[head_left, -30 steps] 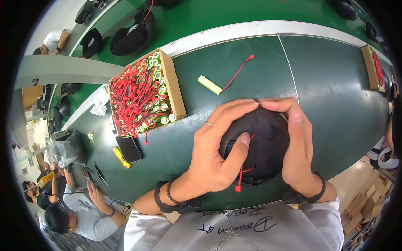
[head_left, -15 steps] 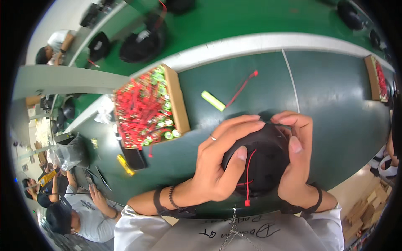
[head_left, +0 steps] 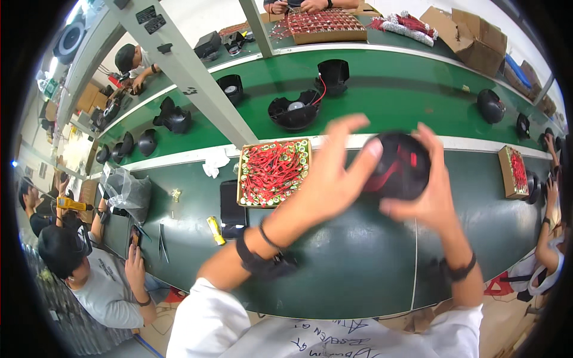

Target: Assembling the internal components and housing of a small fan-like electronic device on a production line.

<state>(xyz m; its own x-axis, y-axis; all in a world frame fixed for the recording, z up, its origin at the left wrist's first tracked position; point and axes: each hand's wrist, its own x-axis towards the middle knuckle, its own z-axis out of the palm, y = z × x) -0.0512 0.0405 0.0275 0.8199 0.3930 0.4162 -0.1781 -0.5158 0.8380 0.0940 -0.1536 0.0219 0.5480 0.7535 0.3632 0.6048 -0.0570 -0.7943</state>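
A black rounded plastic housing [head_left: 412, 173] is held up over the far edge of the dark green table. A red lead and a small red plug show on it. My right hand [head_left: 431, 194] grips it from the right, fingers at the top and thumb at the lower side. My left hand [head_left: 334, 173] is blurred, with fingers spread; its thumb overlaps the housing's left edge, and I cannot tell if it touches. Left of my left hand stands a cardboard box [head_left: 243, 179] packed with green battery cells and red leads [head_left: 271, 170].
Beyond the table runs a green belt [head_left: 394, 113] carrying black housings [head_left: 293, 110]. A metal post [head_left: 185, 83] rises behind the box. A black case [head_left: 233, 206] and a yellow tool [head_left: 215, 231] lie nearby. Another person [head_left: 107, 280] sits left; a second cell box [head_left: 513, 173] stands right.
The black housing has moved up and away from my body toward the belt. My left hand's fingers have spread away from it. The view now takes in more of the belt.
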